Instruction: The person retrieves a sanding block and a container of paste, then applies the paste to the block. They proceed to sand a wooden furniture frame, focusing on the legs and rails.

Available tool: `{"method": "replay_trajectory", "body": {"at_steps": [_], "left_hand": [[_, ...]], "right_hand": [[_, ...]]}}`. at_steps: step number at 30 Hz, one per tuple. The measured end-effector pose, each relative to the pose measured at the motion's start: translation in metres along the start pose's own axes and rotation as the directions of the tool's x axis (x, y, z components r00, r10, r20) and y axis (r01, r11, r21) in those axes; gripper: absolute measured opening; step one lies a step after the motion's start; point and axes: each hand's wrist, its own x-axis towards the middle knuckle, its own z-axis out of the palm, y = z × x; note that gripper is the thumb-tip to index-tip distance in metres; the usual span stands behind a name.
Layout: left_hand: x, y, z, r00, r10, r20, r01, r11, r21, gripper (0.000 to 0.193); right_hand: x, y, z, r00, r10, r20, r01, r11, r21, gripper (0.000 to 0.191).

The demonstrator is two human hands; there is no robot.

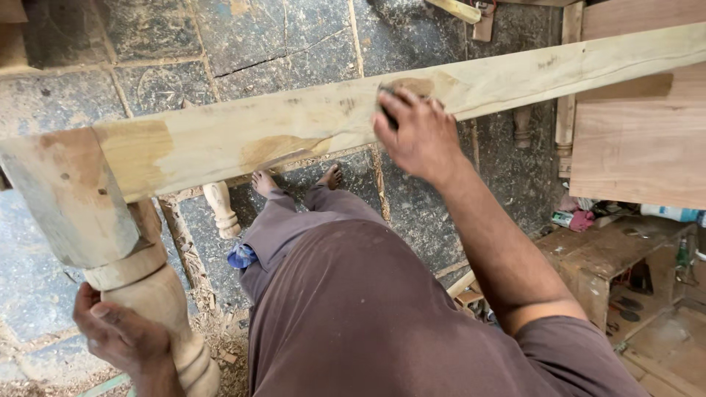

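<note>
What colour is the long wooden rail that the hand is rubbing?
Pale yellowish wood with tan-brown patches: the rail, under the right hand, head view.
</note>
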Motion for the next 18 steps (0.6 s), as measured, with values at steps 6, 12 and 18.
{"method": "replay_trajectory", "body": {"at_steps": [6, 12, 18], "left_hand": [[0.002, 0.018, -0.003, 0.998, -0.063, 0.012, 0.063, 0.998, -0.013, 0.101], [0.001, 0.005, -0.003, 0.994, -0.081, 0.077, 0.086, 0.994, -0.064, 0.098], [0.000, -0.008, -0.002, 0.994, -0.080, 0.079, 0.086, 0.993, -0.075, 0.096]], "right_hand": [[-0.037, 0.034, -0.006, 0.980, -0.135, -0.149, 0.133, 0.991, -0.028, 0.055], [-0.013, 0.061, 0.029, 0.937, -0.167, -0.308, 0.160, 0.986, -0.048, 0.058], [-0.003, 0.050, 0.023, 0.948, -0.164, -0.274, 0.133, 0.983, -0.127, 0.059]]}}
